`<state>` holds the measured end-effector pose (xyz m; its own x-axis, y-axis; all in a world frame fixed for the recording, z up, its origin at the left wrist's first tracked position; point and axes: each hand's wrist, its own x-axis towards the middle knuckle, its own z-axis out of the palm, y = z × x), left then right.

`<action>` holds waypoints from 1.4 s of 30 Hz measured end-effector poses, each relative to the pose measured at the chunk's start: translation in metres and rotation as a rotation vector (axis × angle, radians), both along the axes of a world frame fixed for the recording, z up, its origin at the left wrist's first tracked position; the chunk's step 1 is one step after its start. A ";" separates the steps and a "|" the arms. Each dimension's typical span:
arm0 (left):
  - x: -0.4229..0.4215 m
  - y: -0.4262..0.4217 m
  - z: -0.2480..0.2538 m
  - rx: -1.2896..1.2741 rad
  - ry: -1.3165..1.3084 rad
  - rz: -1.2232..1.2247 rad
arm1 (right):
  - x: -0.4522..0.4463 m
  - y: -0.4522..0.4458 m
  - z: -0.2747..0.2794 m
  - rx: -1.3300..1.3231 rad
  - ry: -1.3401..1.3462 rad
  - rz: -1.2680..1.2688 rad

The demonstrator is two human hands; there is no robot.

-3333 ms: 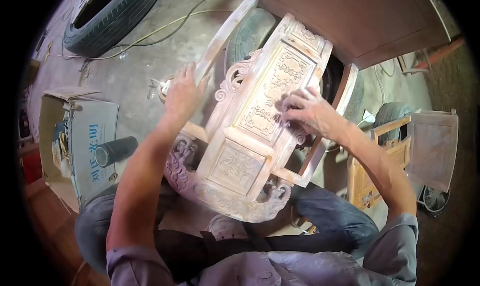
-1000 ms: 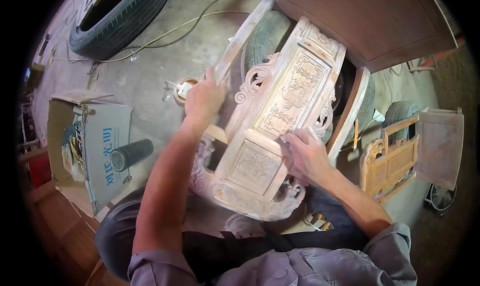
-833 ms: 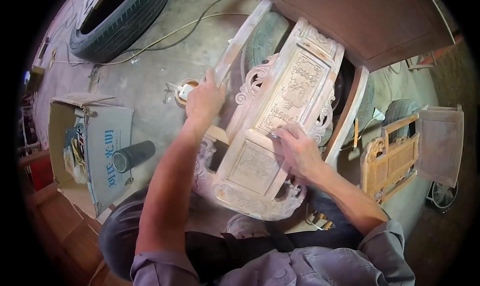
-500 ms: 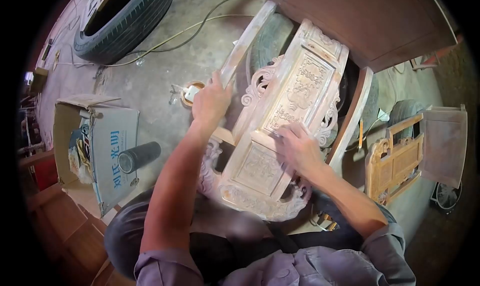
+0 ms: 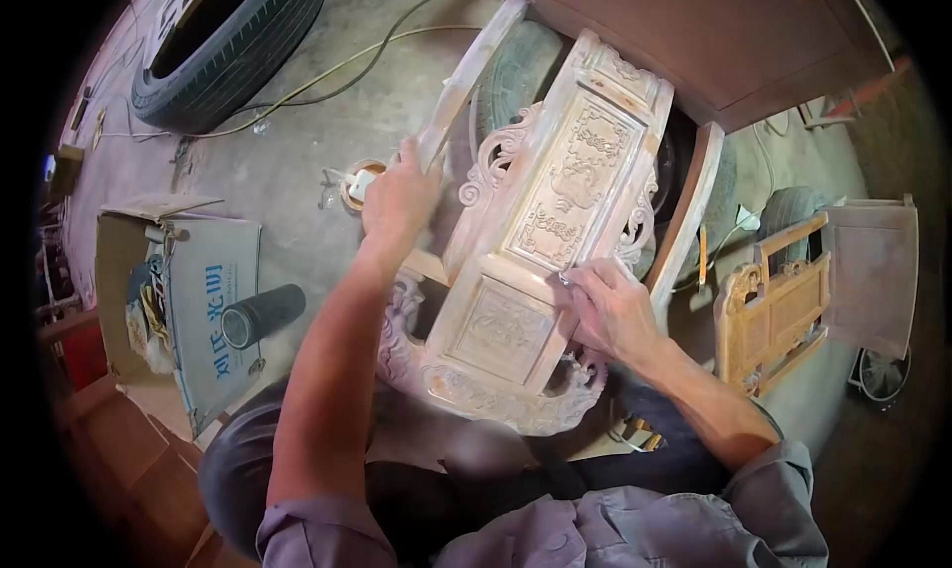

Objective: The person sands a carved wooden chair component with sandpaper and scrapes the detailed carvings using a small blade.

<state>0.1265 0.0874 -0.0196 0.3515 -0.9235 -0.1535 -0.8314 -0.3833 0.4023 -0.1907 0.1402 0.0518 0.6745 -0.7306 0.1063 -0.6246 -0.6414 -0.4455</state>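
Observation:
A carved, pale wooden chair back [image 5: 569, 186] with two panels lies tilted across the middle, its curved top rail near my knees. My left hand [image 5: 399, 203] is wrapped round the lower end of the long wooden chair arm [image 5: 474, 62] at the left. Near the rail between the two panels, my right hand [image 5: 612, 308] is closed, thumb and fingers pinched on a small item at the fingertips, too small to name. The lower panel [image 5: 501, 330] lies just left of that hand.
A cardboard box [image 5: 213, 300] with a dark cylinder [image 5: 263, 316] beside it stands at the left. A tyre [image 5: 233, 57] lies at upper left, cables near it. A brown board [image 5: 709, 37] rises at the top. Another, yellowish chair back [image 5: 778, 320] stands at the right.
Over the last seconds my left hand has closed round the chair arm, and my right hand has come down from the upper panel to the rail. Since half a second ago the view has shifted slightly.

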 end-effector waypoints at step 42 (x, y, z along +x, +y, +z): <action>0.003 0.004 -0.006 0.022 -0.015 -0.014 | 0.019 -0.008 -0.012 0.223 -0.102 -0.101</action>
<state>0.1290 0.0916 -0.0260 0.3411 -0.9248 -0.1686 -0.8425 -0.3803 0.3814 -0.1714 0.1321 0.0393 0.5914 -0.8064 -0.0013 -0.6250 -0.4574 -0.6326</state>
